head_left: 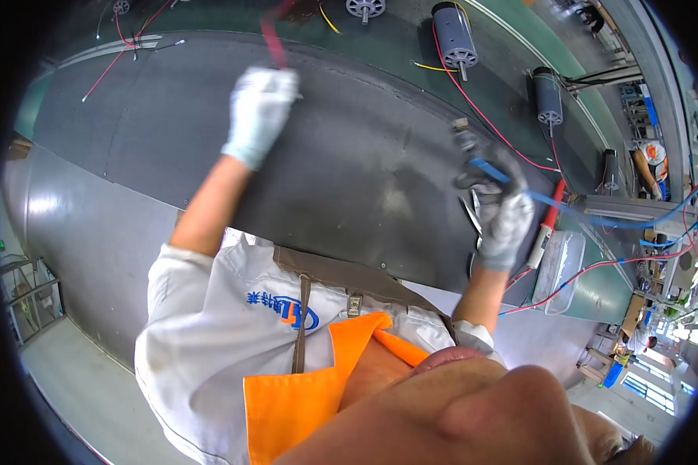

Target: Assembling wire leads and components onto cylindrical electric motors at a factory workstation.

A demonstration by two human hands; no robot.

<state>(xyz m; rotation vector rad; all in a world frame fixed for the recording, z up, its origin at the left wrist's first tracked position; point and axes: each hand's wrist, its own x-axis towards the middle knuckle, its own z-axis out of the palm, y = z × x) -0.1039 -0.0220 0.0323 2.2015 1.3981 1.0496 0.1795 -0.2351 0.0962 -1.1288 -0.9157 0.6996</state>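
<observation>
Inwardly curled right hand (pixel 508 219), holding dark tool (pixel 467 144)

Left hand (pixel 262 108), gloved, is hovering over the dark tabletop (pixel 349 178), beside a blurred red strip (pixel 273 43). A blue cord (pixel 636 225) is crossing the gloved right hand (pixel 506 213); blur is leaving its grip uncertain. Grey motors (pixel 454 37) are resting beyond.

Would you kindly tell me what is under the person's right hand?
Beneath the right hand, a silver metal tool shows partly on the dark work surface; the part the hand covers cannot be seen.
</observation>
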